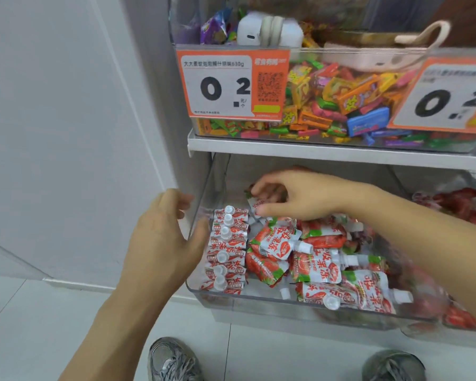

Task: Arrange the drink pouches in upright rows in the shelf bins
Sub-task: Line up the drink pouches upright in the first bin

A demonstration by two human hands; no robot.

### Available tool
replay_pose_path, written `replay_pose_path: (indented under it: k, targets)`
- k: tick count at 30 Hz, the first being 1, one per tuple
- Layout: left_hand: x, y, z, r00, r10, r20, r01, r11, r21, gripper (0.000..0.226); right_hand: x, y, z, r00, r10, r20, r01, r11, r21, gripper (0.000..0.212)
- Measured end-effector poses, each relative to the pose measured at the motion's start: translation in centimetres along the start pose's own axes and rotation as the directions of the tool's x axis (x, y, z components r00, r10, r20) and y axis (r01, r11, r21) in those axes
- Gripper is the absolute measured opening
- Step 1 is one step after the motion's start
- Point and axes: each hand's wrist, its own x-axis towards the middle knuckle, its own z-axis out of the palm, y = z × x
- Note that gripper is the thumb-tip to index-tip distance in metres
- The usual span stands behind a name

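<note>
A clear plastic shelf bin (259,299) on the low shelf holds red-and-white strawberry drink pouches with white caps. Along its left wall a row of upright pouches (227,250) stands with caps up. To the right, a heap of loose pouches (322,259) lies flat and tilted. My right hand (297,195) reaches into the back of the bin, fingers pinched on one pouch (254,204) behind the row. My left hand (164,240) is against the outside of the bin's left wall, fingers curled and holding nothing.
Above, a clear bin (327,105) full of coloured gum carries orange price tags (231,83). A neighbouring bin of red packets (456,207) sits to the right. A white wall panel is at the left, and my two shoes (173,361) stand on the tiled floor below.
</note>
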Motion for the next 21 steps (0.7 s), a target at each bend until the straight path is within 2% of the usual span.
replay_pose_path:
  k: [2, 3, 5, 7, 10, 11, 13, 15, 17, 18, 19, 21]
  targets:
    - [0.3, 1.5, 0.2, 0.991, 0.127, -0.046, -0.129, 0.991, -0.042, 0.025, -2.9, 0.3, 0.4, 0.988, 0.016, 0.153, 0.012, 0.984, -0.179, 0.073]
    - [0.7, 2.1, 0.6, 0.982, 0.187, -0.008, -0.188, 0.982, -0.034, 0.024, -3.7, 0.5, 1.0, 0.984, -0.012, 0.176, 0.057, 0.965, -0.256, 0.074]
    - [1.6, 2.8, 2.0, 0.957, 0.258, 0.136, -0.263, 0.964, 0.026, 0.028, -4.2, 1.0, 2.4, 0.984, -0.114, 0.137, 0.154, 0.934, -0.324, 0.059]
    - [2.6, 2.9, 3.7, 0.932, 0.217, 0.289, -0.257, 0.96, 0.108, 0.041, -4.3, 1.2, 2.9, 0.978, -0.196, 0.066, 0.206, 0.92, -0.334, 0.042]
    - [3.4, 3.0, 5.3, 0.888, 0.058, 0.455, -0.19, 0.949, 0.251, 0.051, -5.0, 1.5, 1.7, 0.977, -0.192, -0.089, 0.159, 0.944, -0.291, 0.027]
    - [3.5, 3.0, 5.6, 0.869, 0.024, 0.495, -0.179, 0.947, 0.268, 0.051, -5.2, 1.7, 1.0, 0.975, -0.156, -0.159, 0.115, 0.964, -0.238, 0.027]
    - [3.2, 2.8, 5.9, 0.831, -0.014, 0.556, -0.191, 0.931, 0.309, 0.049, -4.6, 2.5, -0.2, 0.954, -0.002, -0.3, -0.026, 0.996, -0.09, 0.041]
    - [2.8, 2.4, 5.9, 0.833, -0.017, 0.553, -0.192, 0.929, 0.317, 0.048, -2.1, 3.0, -0.6, 0.881, 0.135, -0.454, -0.163, 0.986, -0.023, 0.05]
    - [2.3, 2.3, 5.9, 0.855, 0.014, 0.519, -0.192, 0.937, 0.293, 0.047, 1.7, 2.8, 0.0, 0.806, 0.125, -0.578, -0.153, 0.988, 0.001, 0.048]
    - [2.1, 2.3, 5.9, 0.865, 0.023, 0.501, -0.192, 0.938, 0.289, 0.047, 3.5, 2.3, 0.4, 0.831, 0.133, -0.54, -0.136, 0.99, 0.035, 0.048]
    - [2.0, 2.3, 6.0, 0.874, 0.028, 0.485, -0.19, 0.938, 0.289, 0.046, 5.3, 1.9, 0.8, 0.89, 0.124, -0.439, -0.102, 0.992, 0.073, 0.043]
    - [1.9, 2.4, 6.0, 0.89, 0.036, 0.455, -0.179, 0.945, 0.275, 0.047, 8.1, 1.5, 2.0, 0.991, 0.021, -0.135, -0.008, 0.996, 0.091, 0.028]
